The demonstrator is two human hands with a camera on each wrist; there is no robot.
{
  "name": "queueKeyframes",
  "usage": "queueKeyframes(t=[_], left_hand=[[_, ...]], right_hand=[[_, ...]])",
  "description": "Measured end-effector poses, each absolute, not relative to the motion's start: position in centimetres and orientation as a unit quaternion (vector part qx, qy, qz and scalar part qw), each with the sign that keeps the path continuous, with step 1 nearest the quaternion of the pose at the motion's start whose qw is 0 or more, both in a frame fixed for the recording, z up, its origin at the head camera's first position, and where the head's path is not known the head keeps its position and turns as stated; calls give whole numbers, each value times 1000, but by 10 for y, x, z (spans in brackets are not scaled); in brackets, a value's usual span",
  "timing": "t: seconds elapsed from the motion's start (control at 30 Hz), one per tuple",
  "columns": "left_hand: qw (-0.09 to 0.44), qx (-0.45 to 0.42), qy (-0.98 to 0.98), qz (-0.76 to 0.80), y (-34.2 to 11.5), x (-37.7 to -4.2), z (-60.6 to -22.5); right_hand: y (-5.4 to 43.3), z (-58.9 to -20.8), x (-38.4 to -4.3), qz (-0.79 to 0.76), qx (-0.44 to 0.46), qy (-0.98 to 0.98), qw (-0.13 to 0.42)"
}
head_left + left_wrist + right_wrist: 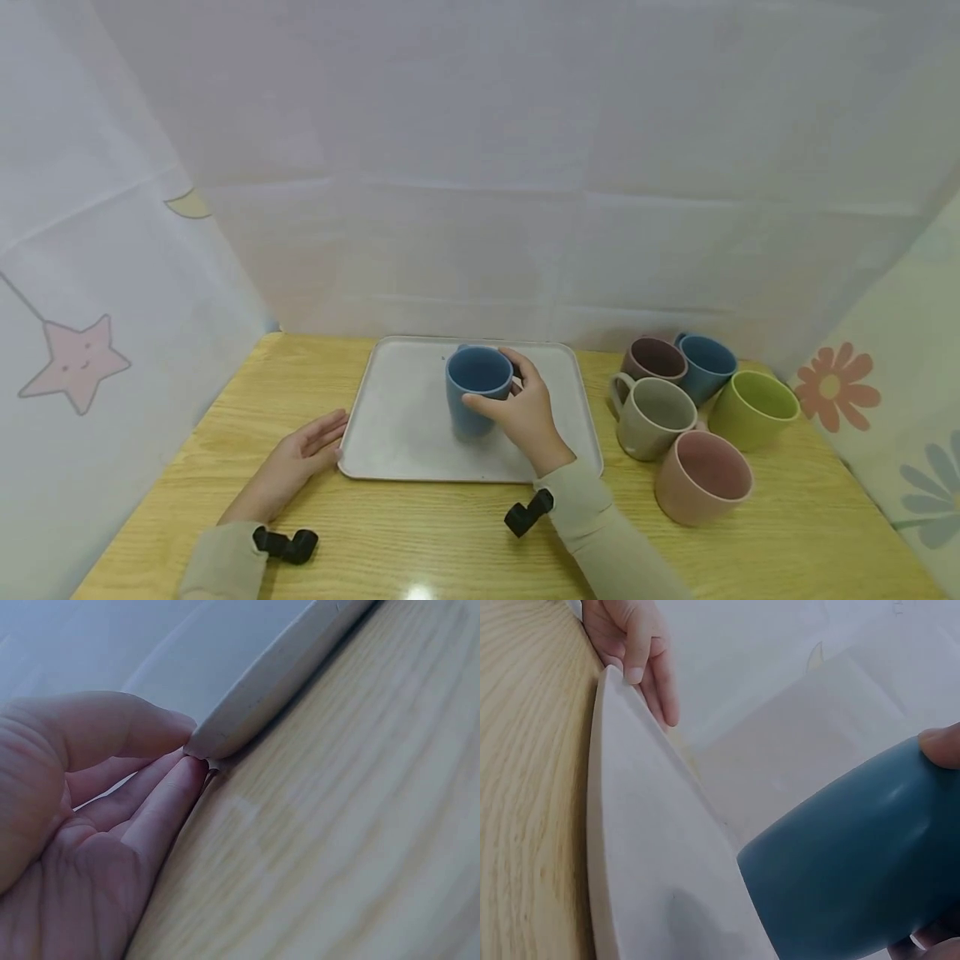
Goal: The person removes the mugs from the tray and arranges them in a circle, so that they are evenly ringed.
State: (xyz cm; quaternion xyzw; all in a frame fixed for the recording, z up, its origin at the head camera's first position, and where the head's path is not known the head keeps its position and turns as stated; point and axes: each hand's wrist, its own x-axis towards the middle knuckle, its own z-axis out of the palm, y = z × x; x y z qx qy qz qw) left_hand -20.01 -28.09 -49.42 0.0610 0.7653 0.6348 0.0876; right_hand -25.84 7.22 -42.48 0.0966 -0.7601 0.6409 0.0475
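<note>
A blue mug (468, 408) is upright over the middle of the white tray (397, 450), its handle on the far side. My right hand (528, 412) grips it from the right, thumb on the near side and fingers round the back. Whether its base touches the tray cannot be told; in the right wrist view the tray's rim meets the blue mug (847, 862) at its lower end. My left hand (296, 462) lies at the tray's near left corner with fingers extended. In the left wrist view, the left hand (97, 795) touches that corner with thumb and fingertips.
Right of the tray, several mugs stand close together: maroon (641, 358), another blue (697, 387), grey (645, 429), lime green (738, 425) and pink (690, 492). The wooden table (420, 533) meets white cloth (465, 250) at the back and both sides.
</note>
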Motion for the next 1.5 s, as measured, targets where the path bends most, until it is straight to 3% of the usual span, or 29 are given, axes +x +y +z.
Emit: queueKeyframes(t=[0.43, 0.7, 0.93, 1.13, 1.5], left_hand=[[98, 62, 761, 638, -275, -203, -496], [99, 60, 761, 638, -274, -202, -495], [92, 67, 763, 637, -278, -202, -495], [97, 62, 759, 641, -280, -200, -495], [101, 57, 763, 636, -282, -198, -491]], right_hand=[[133, -394, -232, 637, 141, -751, 99], [163, -357, -205, 644, 88, -755, 87], [196, -331, -187, 660, 86, -738, 116], [235, -327, -186, 684, 108, -702, 166], [311, -334, -175, 709, 150, -662, 193]])
